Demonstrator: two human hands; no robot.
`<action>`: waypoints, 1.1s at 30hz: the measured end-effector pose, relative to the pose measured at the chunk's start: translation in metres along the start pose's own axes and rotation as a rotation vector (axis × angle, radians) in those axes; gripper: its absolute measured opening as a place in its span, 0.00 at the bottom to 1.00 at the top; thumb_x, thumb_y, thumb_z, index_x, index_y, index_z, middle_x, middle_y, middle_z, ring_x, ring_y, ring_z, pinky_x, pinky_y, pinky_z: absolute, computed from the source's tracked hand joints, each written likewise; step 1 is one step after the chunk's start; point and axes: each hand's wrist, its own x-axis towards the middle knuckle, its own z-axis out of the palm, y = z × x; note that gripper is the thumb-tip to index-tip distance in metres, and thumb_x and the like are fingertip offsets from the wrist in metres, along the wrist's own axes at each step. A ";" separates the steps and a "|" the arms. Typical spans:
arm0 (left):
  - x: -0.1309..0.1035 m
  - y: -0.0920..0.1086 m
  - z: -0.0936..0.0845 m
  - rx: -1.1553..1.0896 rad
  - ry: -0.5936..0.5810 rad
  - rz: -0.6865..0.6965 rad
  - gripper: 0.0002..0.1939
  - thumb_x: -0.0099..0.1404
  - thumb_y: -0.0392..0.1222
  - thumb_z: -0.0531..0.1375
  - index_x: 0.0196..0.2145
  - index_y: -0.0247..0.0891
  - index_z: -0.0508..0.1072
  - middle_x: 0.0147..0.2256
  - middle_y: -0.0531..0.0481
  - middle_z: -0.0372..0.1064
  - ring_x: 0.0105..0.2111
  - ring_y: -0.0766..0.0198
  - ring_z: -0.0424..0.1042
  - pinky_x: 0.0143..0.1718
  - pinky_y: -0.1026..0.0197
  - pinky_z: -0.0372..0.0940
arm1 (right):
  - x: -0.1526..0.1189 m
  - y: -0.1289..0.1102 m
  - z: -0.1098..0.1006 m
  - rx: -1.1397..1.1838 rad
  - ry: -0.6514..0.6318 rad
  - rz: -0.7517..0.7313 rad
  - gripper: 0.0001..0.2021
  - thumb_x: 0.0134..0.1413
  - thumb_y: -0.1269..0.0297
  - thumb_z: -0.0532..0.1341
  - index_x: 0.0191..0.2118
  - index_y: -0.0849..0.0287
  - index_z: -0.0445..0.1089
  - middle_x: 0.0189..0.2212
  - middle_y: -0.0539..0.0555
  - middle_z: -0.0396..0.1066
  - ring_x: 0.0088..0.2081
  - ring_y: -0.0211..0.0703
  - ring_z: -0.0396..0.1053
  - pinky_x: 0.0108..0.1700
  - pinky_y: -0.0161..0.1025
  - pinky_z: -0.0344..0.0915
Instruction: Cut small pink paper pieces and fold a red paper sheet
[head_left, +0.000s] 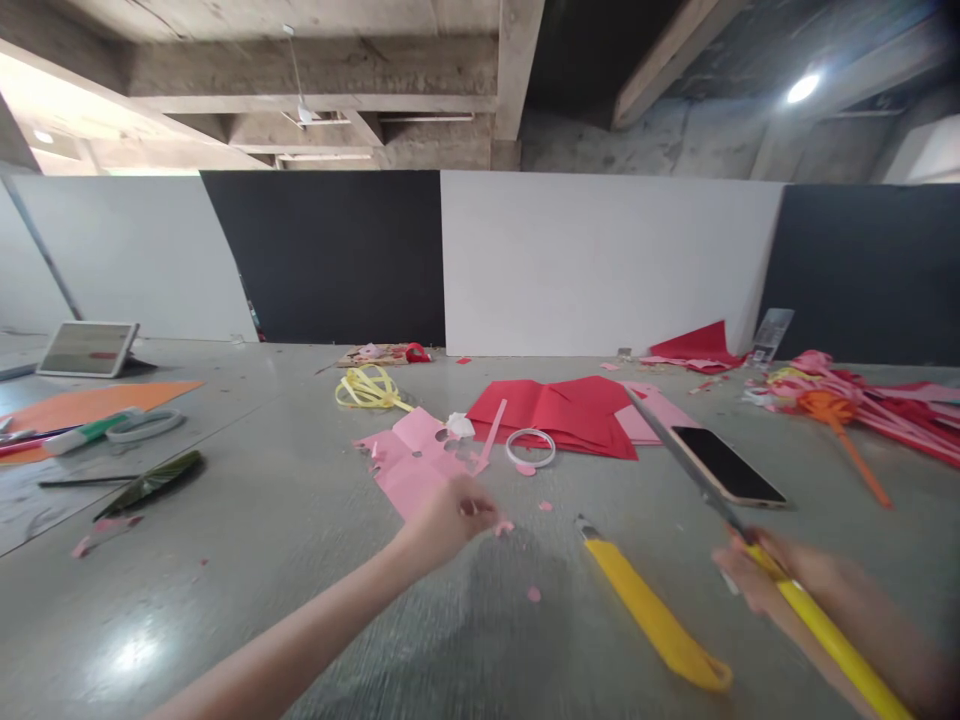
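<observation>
A: State of the hands?

B: Left hand (444,522): fingers curled in toward the thumb, small gap showing, at the near edge of the pink paper (409,475). A pink scrap (504,527) sits just beside the fingertips. Blurred; cannot tell if anything is pinched. Right hand (825,580): fingers wrapped round a yellow-handled blade (769,562), which points forward and left. Knife or scissors, cannot tell.

A: Paper condition?

B: On the table (300,590), left of centre, creased, several holes cut in it. Judgement: it could tear at the narrow parts between holes if the left hand drags or presses on it.

A: Other hazards?

B: Box cutter (652,612) lies between the hands, metal tip bare and aimed forward-left. A careless sweep by either hand could meet that tip. The held blade crosses the near side of the phone (727,465) in this view; its height is unclear. If low, a swing right could scratch the screen.

A: Obstructions?

B: White tape ring (531,465) and pink strip (491,438) lie beyond the left hand, near the red paper (517,410). Loose scraps might slide or stick. Yellow ribbon (367,388) behind the pink paper; leaf (154,485) and marker (94,432) well to the left.
</observation>
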 end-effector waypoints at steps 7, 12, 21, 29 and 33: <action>0.048 -0.027 0.014 0.236 -0.058 0.011 0.12 0.64 0.42 0.55 0.44 0.34 0.67 0.43 0.47 0.65 0.38 0.58 0.68 0.36 0.54 0.65 | 0.043 0.029 0.011 -0.166 -0.100 -0.006 0.19 0.50 0.49 0.49 0.32 0.61 0.65 0.26 0.68 0.72 0.33 0.62 0.71 0.32 0.46 0.62; 0.056 -0.023 0.016 0.324 -0.103 0.059 0.12 0.65 0.41 0.54 0.45 0.35 0.66 0.43 0.45 0.64 0.38 0.60 0.68 0.38 0.53 0.65 | 0.048 0.037 0.029 -0.219 -0.167 0.017 0.17 0.52 0.55 0.49 0.32 0.63 0.68 0.28 0.69 0.73 0.34 0.63 0.71 0.32 0.47 0.62; 0.032 -0.033 0.020 0.340 -0.273 0.180 0.08 0.65 0.41 0.55 0.39 0.34 0.69 0.40 0.47 0.66 0.38 0.60 0.68 0.40 0.53 0.63 | 0.054 0.045 0.039 -0.289 -0.141 -0.012 0.18 0.51 0.56 0.50 0.28 0.65 0.70 0.27 0.69 0.73 0.32 0.61 0.72 0.28 0.44 0.62; 0.027 -0.036 0.022 0.037 -0.217 0.036 0.08 0.63 0.41 0.57 0.33 0.32 0.70 0.32 0.51 0.68 0.32 0.63 0.68 0.35 0.56 0.64 | 0.060 0.049 0.041 -0.274 -0.112 -0.032 0.13 0.47 0.59 0.54 0.26 0.64 0.70 0.25 0.67 0.73 0.31 0.59 0.72 0.27 0.42 0.61; 0.016 -0.027 0.028 -0.269 -0.173 -0.081 0.09 0.58 0.43 0.59 0.28 0.32 0.71 0.25 0.52 0.67 0.26 0.66 0.67 0.32 0.61 0.63 | 0.063 0.051 0.041 -0.256 -0.107 -0.021 0.13 0.47 0.56 0.55 0.27 0.63 0.68 0.25 0.64 0.73 0.31 0.59 0.72 0.29 0.43 0.62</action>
